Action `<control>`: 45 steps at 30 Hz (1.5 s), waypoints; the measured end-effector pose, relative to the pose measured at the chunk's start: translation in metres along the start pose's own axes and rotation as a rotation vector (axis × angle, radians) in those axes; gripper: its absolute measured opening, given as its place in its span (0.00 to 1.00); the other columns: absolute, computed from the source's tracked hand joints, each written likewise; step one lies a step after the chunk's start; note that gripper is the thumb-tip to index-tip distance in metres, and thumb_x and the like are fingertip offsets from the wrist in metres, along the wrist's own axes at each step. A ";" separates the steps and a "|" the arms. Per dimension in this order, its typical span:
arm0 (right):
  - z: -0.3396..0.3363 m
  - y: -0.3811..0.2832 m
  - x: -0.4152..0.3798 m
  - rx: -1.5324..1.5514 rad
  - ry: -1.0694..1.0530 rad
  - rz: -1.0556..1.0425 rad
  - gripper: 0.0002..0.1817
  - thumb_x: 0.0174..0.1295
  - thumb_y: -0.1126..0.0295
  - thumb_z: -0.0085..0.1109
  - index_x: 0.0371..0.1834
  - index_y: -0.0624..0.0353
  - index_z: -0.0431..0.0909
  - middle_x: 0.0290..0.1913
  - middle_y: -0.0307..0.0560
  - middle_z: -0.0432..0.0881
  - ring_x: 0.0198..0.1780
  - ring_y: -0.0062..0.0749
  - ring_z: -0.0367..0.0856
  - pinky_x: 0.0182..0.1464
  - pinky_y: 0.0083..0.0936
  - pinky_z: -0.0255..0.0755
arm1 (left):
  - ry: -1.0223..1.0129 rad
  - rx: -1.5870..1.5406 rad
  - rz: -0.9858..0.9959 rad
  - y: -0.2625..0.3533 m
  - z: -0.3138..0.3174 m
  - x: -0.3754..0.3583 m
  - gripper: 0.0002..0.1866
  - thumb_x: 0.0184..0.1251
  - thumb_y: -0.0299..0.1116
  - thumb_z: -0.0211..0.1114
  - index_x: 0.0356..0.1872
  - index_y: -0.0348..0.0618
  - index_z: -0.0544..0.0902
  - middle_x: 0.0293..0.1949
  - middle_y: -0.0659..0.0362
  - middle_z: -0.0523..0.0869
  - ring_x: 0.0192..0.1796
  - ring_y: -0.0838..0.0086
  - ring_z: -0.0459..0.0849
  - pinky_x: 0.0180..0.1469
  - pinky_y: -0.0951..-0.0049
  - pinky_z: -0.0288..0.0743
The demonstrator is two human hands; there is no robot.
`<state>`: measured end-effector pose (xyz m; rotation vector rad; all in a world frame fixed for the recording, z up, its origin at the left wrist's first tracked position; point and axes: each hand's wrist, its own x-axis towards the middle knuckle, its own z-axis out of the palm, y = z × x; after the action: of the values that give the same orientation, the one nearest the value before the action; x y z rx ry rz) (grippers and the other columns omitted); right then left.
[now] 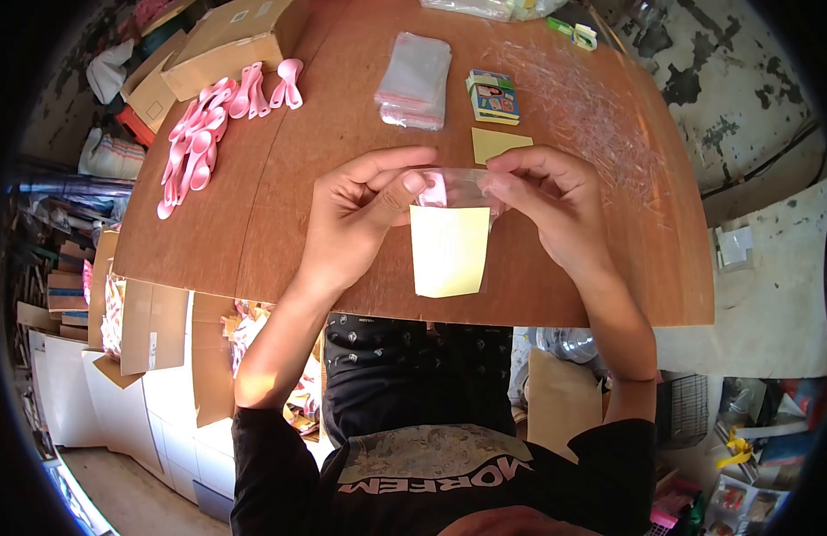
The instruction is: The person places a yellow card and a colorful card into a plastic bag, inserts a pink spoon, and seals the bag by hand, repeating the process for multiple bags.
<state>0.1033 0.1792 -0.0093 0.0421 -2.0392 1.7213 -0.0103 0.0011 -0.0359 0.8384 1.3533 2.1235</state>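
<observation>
Left hand (355,201) and right hand (556,201) pinching a clear bag (464,186) by its top, yellow card (450,253) below (pink piece (434,189) by the left thumb), near the brown surface's (324,116) front edge.

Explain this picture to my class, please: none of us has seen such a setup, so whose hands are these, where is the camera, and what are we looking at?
There is no machine here. One person works with two bare hands, and the single picture comes from a camera worn on their head, looking forward and down, so their shirt appears at the bottom.

The left hand and right hand pinch the upper part of what looks like a clear bag, with a yellow card below their fingers.

On the brown table lie pink spoons, a cardboard box, a stack of clear sleeves, a small printed stack and scattered clear pieces, too fine to identify.
</observation>
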 end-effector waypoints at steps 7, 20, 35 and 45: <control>-0.007 -0.002 0.000 -0.011 -0.159 -0.130 0.07 0.61 0.82 0.58 0.40 0.67 0.83 0.37 0.46 0.84 0.36 0.22 0.82 0.38 0.17 0.76 | -0.195 -0.007 0.093 0.004 -0.015 -0.002 0.09 0.70 0.25 0.58 0.47 0.35 0.82 0.43 0.56 0.86 0.43 0.77 0.84 0.45 0.77 0.80; -0.007 -0.002 0.000 0.024 -0.233 -0.192 0.09 0.60 0.85 0.53 0.40 0.70 0.82 0.41 0.49 0.83 0.39 0.24 0.82 0.38 0.16 0.74 | -0.247 -0.181 0.063 0.005 -0.017 -0.003 0.06 0.67 0.19 0.58 0.41 0.31 0.81 0.47 0.49 0.85 0.49 0.69 0.84 0.49 0.73 0.80; 0.008 -0.020 -0.023 0.036 -0.306 0.112 0.24 0.49 0.81 0.71 0.51 0.65 0.74 0.50 0.49 0.77 0.42 0.26 0.83 0.41 0.17 0.79 | -0.383 0.570 0.259 0.040 -0.038 -0.084 0.07 0.51 0.19 0.71 0.32 0.38 0.85 0.39 0.51 0.88 0.41 0.66 0.89 0.41 0.72 0.85; -0.129 0.061 0.089 -1.004 0.171 -0.054 0.08 0.57 0.69 0.63 0.38 0.59 0.83 0.35 0.47 0.86 0.34 0.31 0.85 0.35 0.24 0.76 | 0.013 1.453 -0.440 -0.169 -0.292 -0.208 0.25 0.52 0.27 0.71 0.53 0.36 0.75 0.49 0.41 0.80 0.48 0.43 0.79 0.46 0.53 0.75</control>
<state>0.0466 0.3373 -0.0199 -0.3500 -2.4824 0.4956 -0.0623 -0.2551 -0.3342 0.8102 2.7185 0.5567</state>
